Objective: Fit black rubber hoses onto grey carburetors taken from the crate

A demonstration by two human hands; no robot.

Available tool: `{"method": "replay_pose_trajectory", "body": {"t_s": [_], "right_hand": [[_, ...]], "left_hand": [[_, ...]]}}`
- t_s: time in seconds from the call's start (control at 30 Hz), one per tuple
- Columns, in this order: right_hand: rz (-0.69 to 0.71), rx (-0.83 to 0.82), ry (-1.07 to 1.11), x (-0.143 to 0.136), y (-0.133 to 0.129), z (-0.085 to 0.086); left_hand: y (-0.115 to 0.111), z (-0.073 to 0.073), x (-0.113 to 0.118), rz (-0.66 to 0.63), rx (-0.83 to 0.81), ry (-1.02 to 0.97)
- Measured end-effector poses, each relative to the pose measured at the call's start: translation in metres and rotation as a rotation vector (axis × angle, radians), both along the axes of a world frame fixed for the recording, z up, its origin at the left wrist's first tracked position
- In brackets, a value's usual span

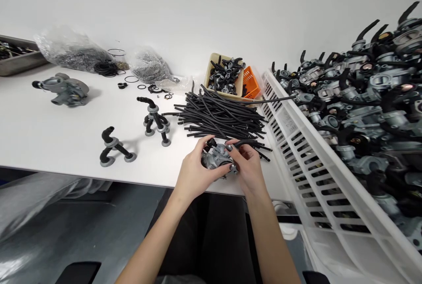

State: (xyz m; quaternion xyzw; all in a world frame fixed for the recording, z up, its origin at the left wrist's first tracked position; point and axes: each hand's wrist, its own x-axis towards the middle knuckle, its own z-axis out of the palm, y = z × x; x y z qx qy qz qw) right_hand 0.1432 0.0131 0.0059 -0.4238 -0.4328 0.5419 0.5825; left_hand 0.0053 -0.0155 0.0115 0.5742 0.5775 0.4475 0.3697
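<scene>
Near the front edge of the table, both hands are around a grey metal carburetor [216,157]. My left hand [194,165] wraps its left side, thumb across the front. On the right side, my right hand [249,165] has its fingers closed on a black rubber hose [246,142] where it meets the carburetor. The fingers hide whether the hose end sits on a fitting. Just behind the hands lies a pile of loose black hoses [220,114].
A white slatted crate [310,169] heaped with carburetors [359,95] borders the right. Behind stand a cream bin [208,75] and an orange basket [251,82]. Black tube pieces with grey rings [114,145], another carburetor [66,90] and plastic bags [70,51] lie left.
</scene>
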Motion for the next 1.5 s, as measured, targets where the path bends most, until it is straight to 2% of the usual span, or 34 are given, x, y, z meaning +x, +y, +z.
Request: {"method": "replay_pose_trajectory", "body": {"t_s": [0.27,0.4,0.77,1.03,1.3,1.5], "right_hand": [[0.049,-0.003,0.035,0.009,-0.012,-0.003],[0.064,0.024,0.123,0.012,-0.014,-0.007],[-0.023,-0.038,0.210,0.011,-0.016,-0.012],[-0.041,-0.030,0.182,0.009,-0.013,-0.012],[0.028,-0.009,0.070,0.008,-0.012,-0.004],[-0.017,-0.046,0.034,0.002,-0.009,-0.001]], "left_hand": [[0.000,0.001,0.000,-0.017,0.021,-0.003],[-0.001,0.002,0.000,-0.022,0.013,-0.001],[0.000,-0.001,-0.001,-0.014,0.025,0.015],[0.001,-0.001,-0.001,-0.023,0.043,0.004],[0.000,0.001,-0.002,-0.038,0.038,-0.010],[0.000,0.000,0.000,-0.039,0.061,-0.016]]}}
